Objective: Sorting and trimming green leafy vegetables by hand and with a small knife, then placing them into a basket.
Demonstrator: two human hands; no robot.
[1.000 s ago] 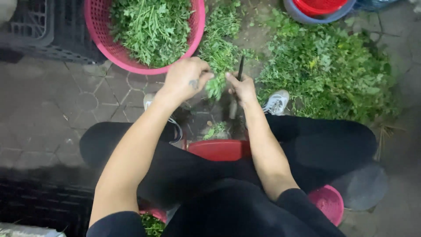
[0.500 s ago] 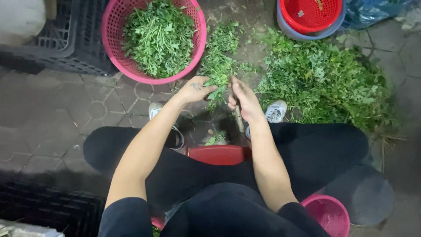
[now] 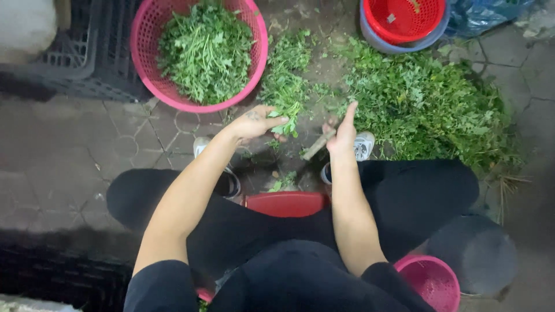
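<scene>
My left hand (image 3: 254,122) pinches a small bunch of green leafy herbs (image 3: 287,118) just in front of my knees. My right hand (image 3: 342,132) is closed on a knife with a wooden handle (image 3: 318,145), its fingers partly lifted; the blade is hard to see. Both hands hover over the paved ground between a smaller strip of herbs (image 3: 286,69) ahead and a large heap of herbs (image 3: 422,110) to the right. A pink basket (image 3: 258,34) filled with greens stands ahead on the left.
A red basket nested in a grey bowl (image 3: 404,23) sits at the top right. Black crates (image 3: 75,63) stand at the left. I sit on a red stool (image 3: 286,203), white shoes (image 3: 364,144) on hexagonal paving. A small pink basket (image 3: 430,280) lies by my right thigh.
The view has shifted, so baskets and herbs sit lower in the picture. My left hand has lifted a bunch off the strip, and my right hand has moved apart from it, tilting the knife.
</scene>
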